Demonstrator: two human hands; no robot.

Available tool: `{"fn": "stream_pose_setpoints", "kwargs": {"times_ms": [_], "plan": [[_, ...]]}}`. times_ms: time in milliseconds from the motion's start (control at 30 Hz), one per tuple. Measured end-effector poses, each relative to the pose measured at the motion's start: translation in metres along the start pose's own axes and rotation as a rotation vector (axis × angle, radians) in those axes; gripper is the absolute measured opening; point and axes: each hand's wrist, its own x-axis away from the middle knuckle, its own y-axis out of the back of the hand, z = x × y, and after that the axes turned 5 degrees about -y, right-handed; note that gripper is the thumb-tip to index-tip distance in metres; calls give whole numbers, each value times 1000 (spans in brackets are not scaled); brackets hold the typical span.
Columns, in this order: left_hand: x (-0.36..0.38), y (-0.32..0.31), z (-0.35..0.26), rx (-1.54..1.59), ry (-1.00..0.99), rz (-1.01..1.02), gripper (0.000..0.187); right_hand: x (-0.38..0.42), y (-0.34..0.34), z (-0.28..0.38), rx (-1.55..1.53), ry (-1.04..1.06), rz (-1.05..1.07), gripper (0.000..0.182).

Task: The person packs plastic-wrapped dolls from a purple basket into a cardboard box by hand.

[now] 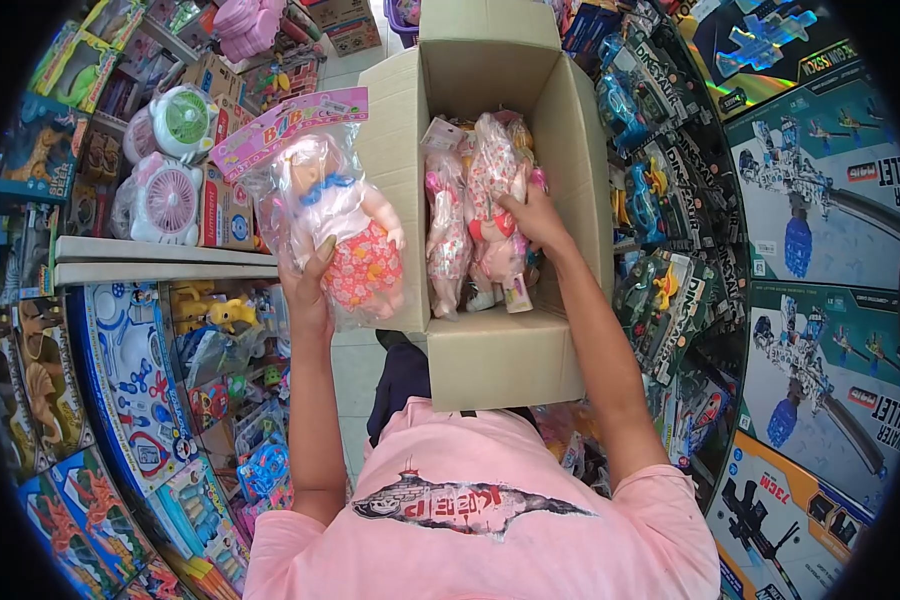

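My left hand point(310, 282) grips a bagged doll point(352, 235) in a red floral skirt and white top, with a pink header card at the top of its clear bag. The doll is outside the open cardboard box point(505, 360), over its left flap. My right hand point(532, 220) reaches inside the box, its fingers bent on one of several bagged dolls point(494, 175) lying there. Its fingertips are partly hidden against the plastic. Another bagged doll point(447, 235) in patterned clothes lies along the box's left side.
At the left, shelves point(170, 250) hold small fans point(167, 200) and boxed toys. Packaged dinosaur toys point(670, 180) hang close to the box's right side. Large water-gun boxes point(820, 210) stand at the far right. Tiled floor point(350, 375) shows left of the box.
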Motion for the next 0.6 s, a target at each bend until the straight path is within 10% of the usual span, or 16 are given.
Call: {"fn": "stream_pose_setpoints", "kwargs": {"times_ms": [200,333,600], "plan": [[3,16,-3,23,-23,6,76,21,19,55,-536,1,158,55],[5,16,-4,22,-12,-24,76,28,2,61,-258,-204,464,79],[8,15,-3,36,35,-3,72,-4,-28,-15,166,-372,315,51]]}}
